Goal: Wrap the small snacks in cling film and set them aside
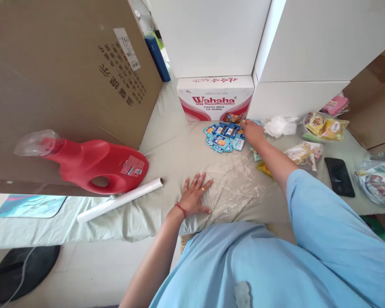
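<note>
My left hand lies on the cloth-covered table with its fingers spread. Under and beside its fingertips is a crinkled sheet of clear plastic. Reaching forward, my right hand has its fingers curled together at the right end of a loose pile of small blue snack packets. What it holds, if anything, is hidden by the hand. Behind the pile, a small brown-red packet leans on a white and red Wahaha water box.
Left: a red detergent jug, a white roll and a big cardboard box. Right: crumpled white plastic, a bowl of yellow packets, clear bags, a phone. White cabinets stand behind.
</note>
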Available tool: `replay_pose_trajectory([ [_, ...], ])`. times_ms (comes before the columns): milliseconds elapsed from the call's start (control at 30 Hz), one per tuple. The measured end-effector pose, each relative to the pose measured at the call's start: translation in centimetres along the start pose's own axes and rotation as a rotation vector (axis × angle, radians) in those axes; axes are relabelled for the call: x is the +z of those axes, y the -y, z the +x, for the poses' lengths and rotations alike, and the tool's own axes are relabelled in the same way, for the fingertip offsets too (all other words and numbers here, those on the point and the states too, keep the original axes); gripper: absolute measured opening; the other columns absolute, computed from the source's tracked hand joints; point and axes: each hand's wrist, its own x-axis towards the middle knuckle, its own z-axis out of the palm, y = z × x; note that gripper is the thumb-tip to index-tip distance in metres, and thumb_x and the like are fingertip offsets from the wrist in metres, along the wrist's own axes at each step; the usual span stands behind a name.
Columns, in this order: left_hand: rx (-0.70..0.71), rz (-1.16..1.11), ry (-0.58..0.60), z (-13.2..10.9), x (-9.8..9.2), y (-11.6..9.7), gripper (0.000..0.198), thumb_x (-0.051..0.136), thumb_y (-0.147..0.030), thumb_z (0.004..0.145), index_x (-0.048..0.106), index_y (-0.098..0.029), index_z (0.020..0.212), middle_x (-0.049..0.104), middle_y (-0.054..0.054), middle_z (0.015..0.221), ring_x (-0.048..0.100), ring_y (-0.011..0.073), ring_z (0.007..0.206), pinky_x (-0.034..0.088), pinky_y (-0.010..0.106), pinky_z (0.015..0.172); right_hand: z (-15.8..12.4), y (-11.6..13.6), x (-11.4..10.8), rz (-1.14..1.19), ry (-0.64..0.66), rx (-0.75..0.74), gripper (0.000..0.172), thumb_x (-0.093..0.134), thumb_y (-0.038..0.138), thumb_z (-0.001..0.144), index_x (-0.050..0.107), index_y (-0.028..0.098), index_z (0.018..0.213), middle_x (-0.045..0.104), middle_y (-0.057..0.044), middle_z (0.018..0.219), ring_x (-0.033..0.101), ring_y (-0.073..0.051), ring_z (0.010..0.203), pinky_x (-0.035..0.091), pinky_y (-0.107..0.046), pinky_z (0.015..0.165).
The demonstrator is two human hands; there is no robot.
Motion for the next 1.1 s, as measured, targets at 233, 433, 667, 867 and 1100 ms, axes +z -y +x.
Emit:
replay_pose_trajectory([
  [233, 0.02, -0.028, -0.003, -0.1, -0.3, 0.0, 0.125, 0.085, -0.068, 0.061, 0.024, -0.033, 0.165, -0.001, 0.013, 0.175, -0.001, 0.0405, 0.162, -0.004, 0.068, 0.125, -3.7, -4.3, -1.2, 0.653, -0.453, 0.161, 0.017, 0.058, 0.024, 0.092, 0.07, 0.017, 0.101, 0.06, -0.011, 0.124, 0.056, -0.022, 0.108, 0.045, -0.04, 0.103],
  [433, 0.036, -0.034, -0.009, 0.0, -0.3, 0.1, 0.126, 0.086, -0.068, 0.06, 0.025, -0.033, 0.165, 0.001, 0.012, 0.176, 0.0, 0.0405, 0.162, -0.004, 0.069, 0.124, -9.9, -3.0, -1.9, 1.085, -0.394, 0.22, 0.021, 0.065, 0.042, 0.088, 0.061, 0.023, 0.097, 0.064, 0.0, 0.094, 0.063, -0.016, 0.083, 0.062, -0.033, 0.073],
  [667, 0.064, -0.049, -0.035, 0.2, 0.2, 0.5, 0.126, 0.084, -0.07, 0.061, 0.023, -0.031, 0.165, 0.0, 0.013, 0.176, 0.002, 0.0429, 0.161, -0.006, 0.069, 0.124, -17.7, 6.9, 0.1, 1.511, 0.142, 0.2, 0.039, 0.079, 0.055, 0.076, 0.061, 0.023, 0.088, 0.069, -0.001, 0.097, 0.069, -0.017, 0.086, 0.066, -0.036, 0.076],
  [867, 0.058, -0.067, -0.042, 0.2, 0.2, 0.4, 0.127, 0.086, -0.067, 0.062, 0.021, -0.032, 0.166, 0.001, 0.012, 0.176, 0.001, 0.0426, 0.161, -0.006, 0.069, 0.124, -21.1, 5.8, 2.4, 1.192, 0.115, 0.237, 0.034, 0.074, 0.056, 0.08, 0.065, 0.024, 0.086, 0.069, -0.003, 0.088, 0.068, -0.021, 0.08, 0.067, -0.039, 0.063],
  [1100, 0.08, -0.089, -0.075, 0.2, 0.4, 0.6, 0.131, 0.086, -0.067, 0.059, 0.019, -0.033, 0.166, 0.002, 0.012, 0.176, 0.001, 0.0438, 0.161, -0.009, 0.068, 0.124, -25.1, -4.1, 0.9, 1.095, -0.19, 0.57, 0.041, 0.085, 0.057, 0.069, 0.065, 0.024, 0.083, 0.07, -0.002, 0.08, 0.071, -0.021, 0.067, 0.067, -0.044, 0.067],
])
